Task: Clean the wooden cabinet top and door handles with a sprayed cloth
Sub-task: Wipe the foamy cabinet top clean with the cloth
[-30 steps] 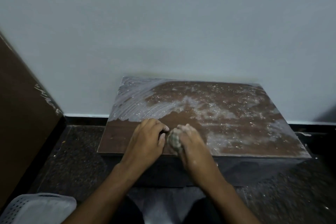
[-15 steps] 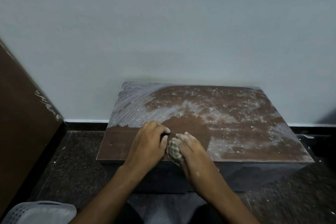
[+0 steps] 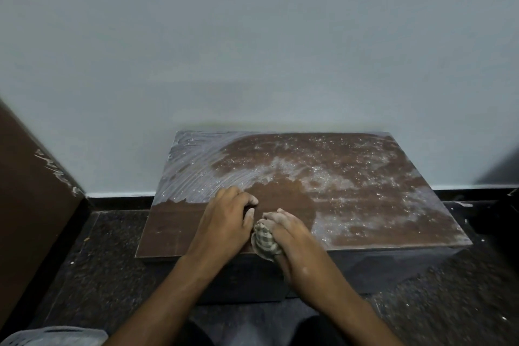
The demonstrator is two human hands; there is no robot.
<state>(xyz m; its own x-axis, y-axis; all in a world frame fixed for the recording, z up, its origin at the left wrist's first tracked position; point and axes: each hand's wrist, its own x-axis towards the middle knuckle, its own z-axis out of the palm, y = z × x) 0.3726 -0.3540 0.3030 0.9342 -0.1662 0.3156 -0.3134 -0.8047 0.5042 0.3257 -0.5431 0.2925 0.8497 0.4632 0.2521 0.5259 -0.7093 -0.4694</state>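
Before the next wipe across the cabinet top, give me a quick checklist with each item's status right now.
1. Checked cloth gripped by the right hand: ok, fingers are curled round it.
2. Cloth on the wooden cabinet top: ok, it sits at the front edge.
3. Left hand steadying: ok, it rests on the top beside the cloth.
4. Near-left strip wiped: ok, it shows bare brown wood.
5. Rest of the top clean: not ok, white residue covers the back left and the right side.
6. Door handles cleaned: cannot tell, they are out of view.
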